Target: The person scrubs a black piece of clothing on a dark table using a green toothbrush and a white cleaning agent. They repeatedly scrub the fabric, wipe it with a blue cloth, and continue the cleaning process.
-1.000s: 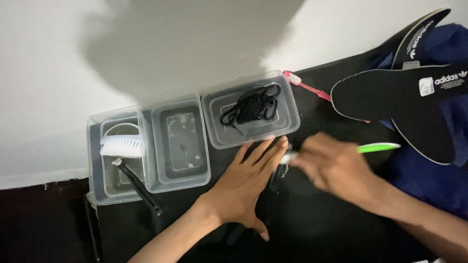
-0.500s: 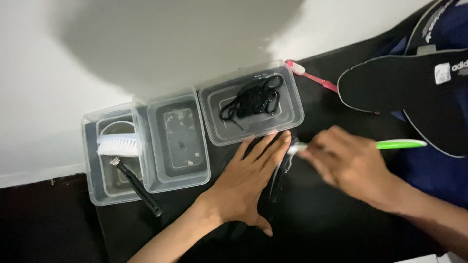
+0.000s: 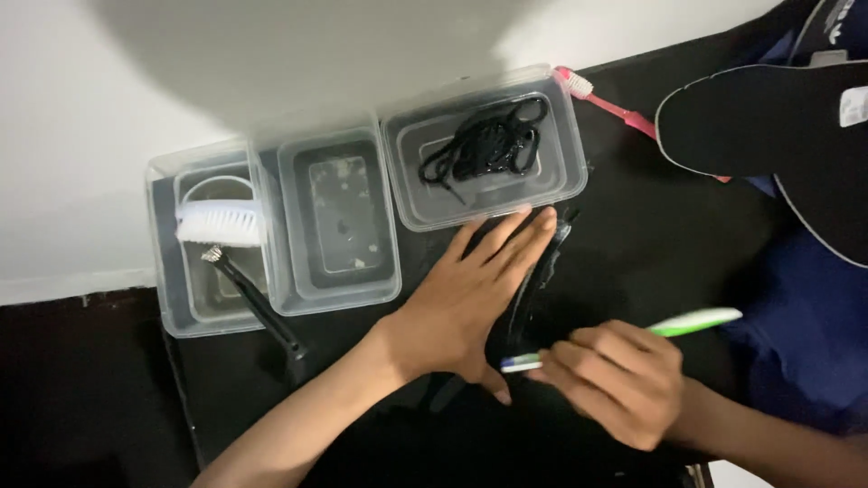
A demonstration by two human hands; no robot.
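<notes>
Black and glossy, the counter (image 3: 651, 235) is running up against a white wall, with three clear plastic containers lined along its far edge. Near its middle, the left hand (image 3: 470, 298) is lying flat, fingers (image 3: 506, 237) stretched out and close together, pressing down on a dark strip (image 3: 535, 280) that may be an insole or a strap; the dim light is making it hard to tell. Just beside it, the right hand (image 3: 615, 380) is closing its fingers around a green-and-white toothbrush (image 3: 633, 336), whose head is touching the near end of the strip. Black shoelaces (image 3: 484, 149) are sitting in the right container (image 3: 570, 172), a white scrub brush (image 3: 221, 223) is resting across the left one (image 3: 163, 271), and a pink toothbrush (image 3: 615, 107) is lying beside a black insole (image 3: 768, 122).
</notes>
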